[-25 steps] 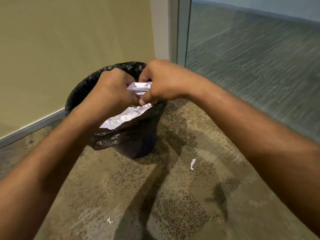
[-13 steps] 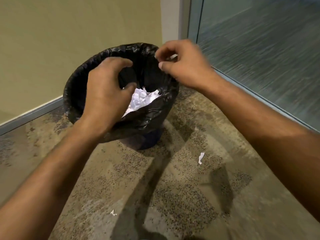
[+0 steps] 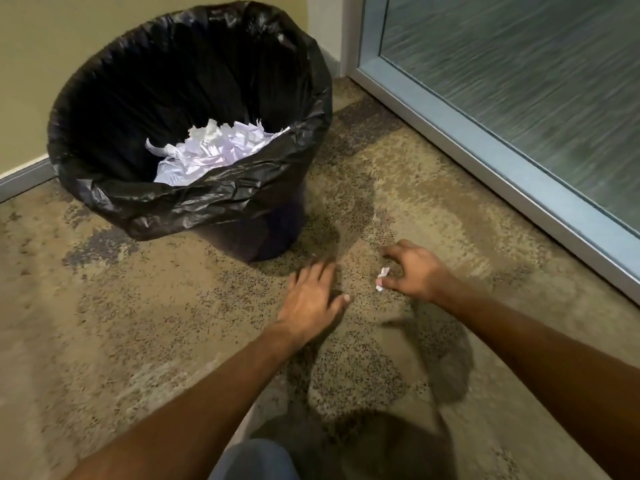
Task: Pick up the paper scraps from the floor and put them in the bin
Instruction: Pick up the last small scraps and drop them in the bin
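Observation:
A bin lined with a black bag [image 3: 221,195] stands at the upper left, and crumpled white paper [image 3: 211,150] lies inside it. One small white paper scrap [image 3: 383,274] rests on the mottled brown floor to the right of the bin's base. My right hand [image 3: 415,271] hovers low over that scrap with its fingers curled apart around it. The thumb tip touches the scrap's lower end and the forefinger is above it. My left hand [image 3: 311,299] is spread flat just over the floor, left of the scrap, and holds nothing.
A metal-framed glass panel [image 3: 502,168] runs along the right side. A beige wall with a grey skirting [image 3: 24,178] stands behind the bin. My knee [image 3: 256,459] shows at the bottom edge.
Both hands have left the bin's mouth and dropped to the floor. The crumpled paper they held now lies in the bin. My right hand has reached the scrap near the bin's base.

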